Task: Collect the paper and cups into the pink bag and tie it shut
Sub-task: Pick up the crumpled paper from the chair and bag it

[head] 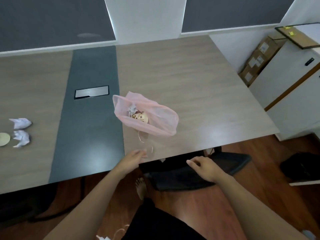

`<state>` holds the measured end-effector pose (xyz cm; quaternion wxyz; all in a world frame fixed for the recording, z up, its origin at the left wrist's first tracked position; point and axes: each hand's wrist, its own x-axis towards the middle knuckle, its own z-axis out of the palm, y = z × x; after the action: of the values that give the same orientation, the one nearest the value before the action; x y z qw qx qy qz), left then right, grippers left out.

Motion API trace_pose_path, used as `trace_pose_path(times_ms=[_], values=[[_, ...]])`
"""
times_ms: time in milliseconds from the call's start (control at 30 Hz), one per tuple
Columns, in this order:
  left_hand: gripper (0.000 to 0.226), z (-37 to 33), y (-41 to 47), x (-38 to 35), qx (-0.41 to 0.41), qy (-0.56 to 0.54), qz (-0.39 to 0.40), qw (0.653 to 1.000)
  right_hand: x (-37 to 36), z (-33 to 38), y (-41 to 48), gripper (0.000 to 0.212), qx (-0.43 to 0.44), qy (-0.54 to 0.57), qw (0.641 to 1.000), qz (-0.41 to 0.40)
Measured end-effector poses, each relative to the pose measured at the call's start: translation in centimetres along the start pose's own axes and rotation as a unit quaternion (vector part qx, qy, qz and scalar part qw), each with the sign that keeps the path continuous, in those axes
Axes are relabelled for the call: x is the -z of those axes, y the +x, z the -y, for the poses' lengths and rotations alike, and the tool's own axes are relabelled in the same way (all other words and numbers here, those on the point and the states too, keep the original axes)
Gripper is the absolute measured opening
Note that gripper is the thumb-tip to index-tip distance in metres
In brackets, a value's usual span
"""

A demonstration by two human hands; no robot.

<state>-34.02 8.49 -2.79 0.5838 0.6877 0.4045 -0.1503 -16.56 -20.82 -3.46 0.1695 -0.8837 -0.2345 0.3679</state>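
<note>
The pink bag (155, 116) lies open on the table (199, 87), its mouth facing me. Inside it I see a crumpled paper (132, 108) and a patterned cup (140, 117). A thin pink drawstring (141, 138) trails from the bag toward the table's near edge. My left hand (136, 155) rests at that edge close to the string's end, fingers loosely apart, holding nothing I can make out. My right hand (204, 166) hovers open below the table edge, over a black chair. Two crumpled papers (20, 122) (21, 138) and a cream cup (4, 139) lie at the far left.
A dark strip with a metal cable hatch (91, 91) runs across the table. A black chair (199, 172) sits under the near edge. Cardboard boxes (259, 58) and a white cabinet (294, 94) stand on the right. More white scraps (103, 237) lie on the wooden floor.
</note>
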Motion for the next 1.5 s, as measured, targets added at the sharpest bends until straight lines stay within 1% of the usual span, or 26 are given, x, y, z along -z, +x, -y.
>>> trace_pose_path(times_ms=[33, 100, 167, 200, 233, 267, 333, 400, 433, 500, 567, 633, 733, 800, 967, 1133, 1333, 1500], values=[[0.037, 0.5, -0.9, -2.0, -0.033, 0.036, 0.025, 0.998, -0.4, -1.4, -1.0, 0.090, 0.009, -0.049, 0.999, 0.016], [0.042, 1.2, -2.6, -5.9, -0.081, 0.108, 0.070, 0.988, -1.0, -3.4, -3.0, 0.108, 0.031, -0.140, 0.989, 0.035], [0.062, 2.0, -3.7, -9.5, -0.100, 0.186, 0.106, 0.972, -1.6, -4.6, -4.3, 0.124, 0.068, -0.217, 0.973, 0.051], [0.074, 2.3, -4.1, -11.0, -0.101, 0.237, 0.120, 0.959, -1.8, -4.8, -4.6, 0.127, 0.076, -0.247, 0.964, 0.066], [0.083, 2.6, -4.3, -12.1, -0.100, 0.291, 0.123, 0.944, -1.8, -4.8, -4.8, 0.123, 0.079, -0.268, 0.957, 0.076], [0.089, 2.7, -4.5, -13.0, -0.104, 0.334, 0.115, 0.930, -1.9, -4.8, -4.9, 0.113, 0.079, -0.274, 0.955, 0.079], [0.098, 2.5, -4.7, -13.7, -0.090, 0.358, 0.102, 0.924, -2.1, -4.7, -4.8, 0.087, 0.065, -0.284, 0.954, 0.070], [0.101, 2.1, -4.6, -13.8, -0.071, 0.376, 0.108, 0.917, -2.7, -4.2, -4.4, 0.071, 0.036, -0.300, 0.952, 0.051], [0.096, 2.2, -4.4, -13.8, -0.067, 0.401, 0.109, 0.907, -3.0, -4.1, -4.2, 0.067, 0.022, -0.305, 0.951, 0.039], [0.079, 2.8, -4.3, -14.2, -0.068, 0.439, 0.091, 0.892, -3.9, -3.9, -4.0, 0.064, -0.005, -0.302, 0.953, 0.010], [0.066, 3.2, -4.2, -14.9, -0.074, 0.435, 0.048, 0.896, -4.3, -3.8, -3.8, 0.060, -0.014, -0.314, 0.949, -0.010], [0.062, 3.6, -4.1, -15.3, -0.088, 0.437, 0.021, 0.895, -4.4, -4.1, -3.6, 0.056, -0.004, -0.336, 0.941, -0.025], [0.061, 4.2, -4.5, -15.2, -0.094, 0.445, 0.010, 0.890, -4.8, -4.7, -3.7, 0.054, 0.014, -0.372, 0.927, -0.044], [0.060, 4.5, -5.1, -15.1, -0.105, 0.461, 0.019, 0.881, -5.2, -5.0, -4.3, 0.054, 0.019, -0.379, 0.924, -0.046], [0.061, 6.1, -8.3, -15.4, -0.112, 0.520, 0.047, 0.845, -7.6, -6.6, -7.6, 0.051, 0.026, -0.371, 0.927, -0.038], [0.061, 8.0, -12.3, -16.2, -0.139, 0.540, 0.082, 0.826, -11.1, -8.8, -12.5, 0.051, 0.016, -0.353, 0.935, -0.033], [0.072, 11.0, -14.4, -16.8, -0.161, 0.564, 0.144, 0.797, -14.4, -10.6, -17.9, 0.053, 0.006, -0.331, 0.943, -0.026], [0.085, 11.6, -14.4, -17.3, -0.184, 0.594, 0.203, 0.757, -15.7, -11.5, -20.5, 0.052, 0.000, -0.318, 0.948, -0.031]])
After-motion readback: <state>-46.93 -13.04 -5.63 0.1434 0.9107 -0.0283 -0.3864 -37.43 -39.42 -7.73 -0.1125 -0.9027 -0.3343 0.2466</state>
